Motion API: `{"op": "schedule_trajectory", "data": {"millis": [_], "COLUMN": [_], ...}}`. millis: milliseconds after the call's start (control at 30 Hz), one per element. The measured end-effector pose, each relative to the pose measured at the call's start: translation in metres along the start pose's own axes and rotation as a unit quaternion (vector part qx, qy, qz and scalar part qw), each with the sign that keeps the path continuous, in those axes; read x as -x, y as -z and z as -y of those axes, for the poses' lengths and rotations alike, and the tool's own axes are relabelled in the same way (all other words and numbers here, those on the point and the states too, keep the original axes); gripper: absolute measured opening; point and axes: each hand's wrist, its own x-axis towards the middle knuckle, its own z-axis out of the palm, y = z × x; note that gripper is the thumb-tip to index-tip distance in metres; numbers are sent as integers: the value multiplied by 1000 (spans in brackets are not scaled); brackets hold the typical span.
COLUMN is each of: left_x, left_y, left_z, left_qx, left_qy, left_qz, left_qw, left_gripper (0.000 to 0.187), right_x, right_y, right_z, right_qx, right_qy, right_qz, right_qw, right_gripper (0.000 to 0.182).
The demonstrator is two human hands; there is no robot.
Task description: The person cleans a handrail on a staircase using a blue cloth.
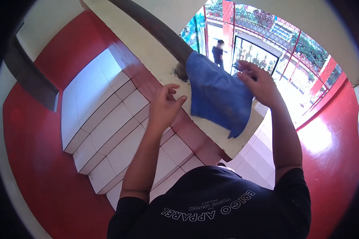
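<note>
A blue cloth (219, 97) lies draped over the end of a cream-coloured ledge (173, 95), covering the lower part of a dark brown handrail (159, 30). My left hand (165, 106) hovers on the stair side of the ledge, left of the cloth, fingers loosely curled and thumb apart, with nothing in it. Over the cloth's right edge is my right hand (261, 84), its fingers bent and spread above the fabric. The cloth's lower corner hangs near the ledge's front end.
White tiled stairs (119, 119) with a red side wall (40, 139) run along the left. Beyond the ledge stand a glass display case (254, 53) and a wire-mesh fence (287, 38). A person (217, 53) in dark clothes is in the background. A red wall (331, 131) curves at right.
</note>
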Motion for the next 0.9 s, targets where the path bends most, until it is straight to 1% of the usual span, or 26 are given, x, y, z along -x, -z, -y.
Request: {"op": "schedule_trajectory", "data": {"millis": [33, 67, 100, 167, 233, 267, 367, 400, 433, 467, 500, 567, 600, 667, 733, 767, 800, 833, 900], "left_x": [7, 11, 16, 31, 25, 20, 3, -5, -12, -15, -14, -15, -15, -14, -8, -8, -10, -12, -10], "left_y": [-2, -2, -6, -29, -45, -50, -60, -71, -83, -89, -91, -91, -80, -44, -21, -15, -21, -32, -35], "left_z": [-9, -25, -38, -57, -56, -59, -71, -74, -75, -75, -73, -74, -75, -68, -54, -50, -45, -36, -31], "left_qx": [62, 124, 183, 378, 537, 609, 677, 698, 717, 734, 692, 603, 541, 399, 239, 154, 157, 158, 194], "left_qy": [57, 113, 168, 226, 282, 307, 297, 267, 238, 209, 213, 213, 248, 315, 236, 190, 145, 99, 80], "left_qz": [66, 131, 194, 172, 184, 187, 156, 152, 147, 142, 132, 106, 143, 221, 164, 132, 34, -64, -105], "left_qw": [994, 977, 949, 881, 773, 707, 655, 647, 639, 630, 677, 761, 791, 832, 927, 960, 976, 980, 972], "left_gripper": [54, 57, 60, 69, 75, 79, 81, 82, 83, 84, 84, 84, 83, 81, 76, 74, 70, 66, 58], "right_x": [1, 2, -4, -20, -23, -23, 7, 21, 37, 46, 48, 48, 48, 51, 49, 50, 50, 50, 50], "right_y": [1, -2, -7, -14, -20, -20, -21, -32, -51, -64, -68, -57, -53, -57, -58, -60, -62, -63, -65], "right_z": [20, 34, 46, 61, 59, 62, 78, 76, 69, 64, 59, 54, 54, 52, 50, 48, 46, 46, 46], "right_qx": [77, 154, 149, 137, 163, 177, 194, 248, 297, 342, 264, 178, 133, 120, 111, 107, 101, 101, 99], "right_qy": [0, 1, 7, 20, 55, 72, -10, 38, 86, 133, 138, 141, 142, 171, 192, 195, 197, 193, 186], "right_qz": [56, 111, 165, 269, 251, 242, 173, 84, -6, -95, -110, -91, -79, -108, -134, -143, -151, -157, -165], "right_qw": [995, 982, 975, 953, 953, 951, 966, 964, 951, 926, 948, 969, 978, 972, 966, 964, 963, 963, 963], "right_gripper": [75, 79, 81, 85, 85, 85, 80, 78, 76, 75, 71, 72, 72, 69, 65, 62, 59, 58, 54]}}
